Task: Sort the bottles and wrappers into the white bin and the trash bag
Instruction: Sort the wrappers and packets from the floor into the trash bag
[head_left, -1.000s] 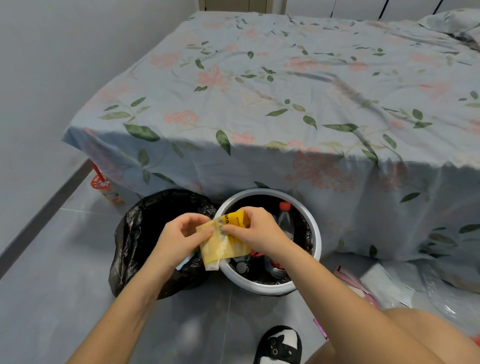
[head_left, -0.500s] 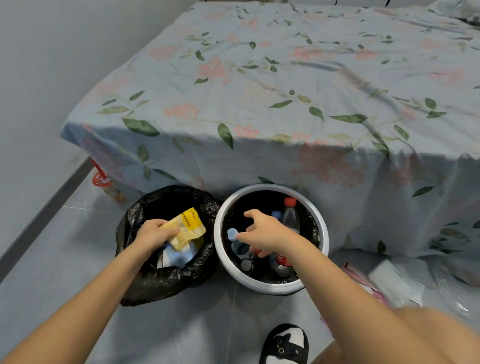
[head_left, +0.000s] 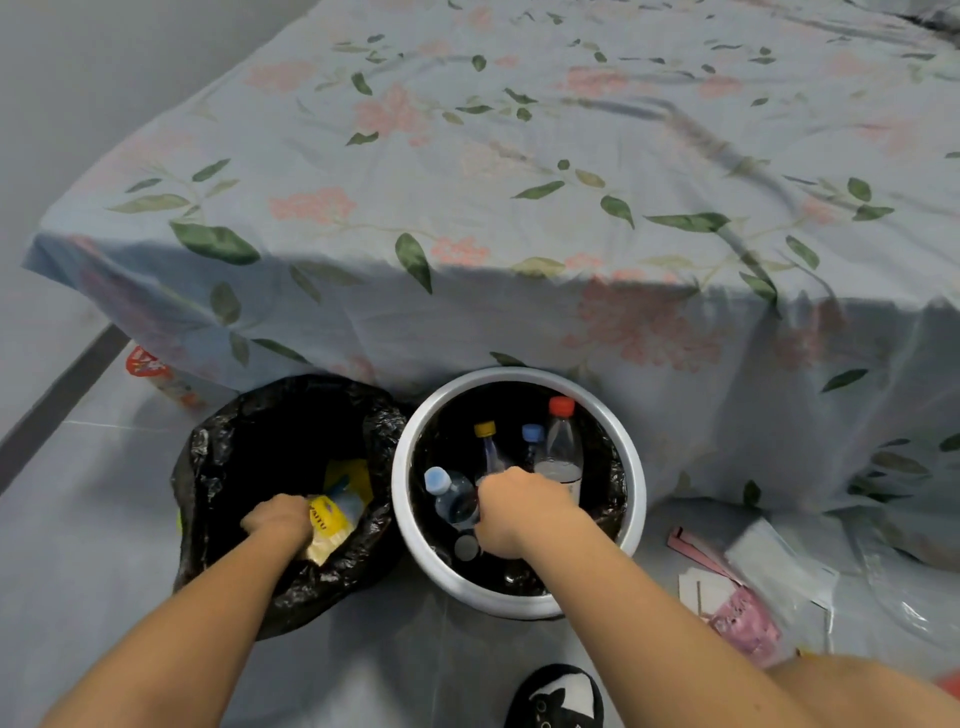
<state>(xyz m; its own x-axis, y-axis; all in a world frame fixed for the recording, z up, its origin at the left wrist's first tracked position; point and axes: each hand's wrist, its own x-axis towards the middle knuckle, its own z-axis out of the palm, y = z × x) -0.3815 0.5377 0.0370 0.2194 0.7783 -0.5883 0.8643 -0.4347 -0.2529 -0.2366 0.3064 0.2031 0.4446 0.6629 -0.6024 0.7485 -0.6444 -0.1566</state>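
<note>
Left hand (head_left: 278, 521) grips the yellow wrapper (head_left: 327, 525) inside the trash bag (head_left: 218, 467); right hand (head_left: 519, 512), curled closed, sits among bottles in the white bin (head_left: 636, 499).

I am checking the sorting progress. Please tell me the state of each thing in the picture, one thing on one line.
Trash bag: open, wrappers inside.
Yellow wrapper: inside the bag, gripped by the left hand.
White bin: open, black-lined, holding bottles.
Red-capped bottle: upright, capped.
Yellow-capped bottle: upright, capped.
Right hand: inside the bin; its grip is hidden.
Pink wrappers: on the floor, unsorted.
</note>
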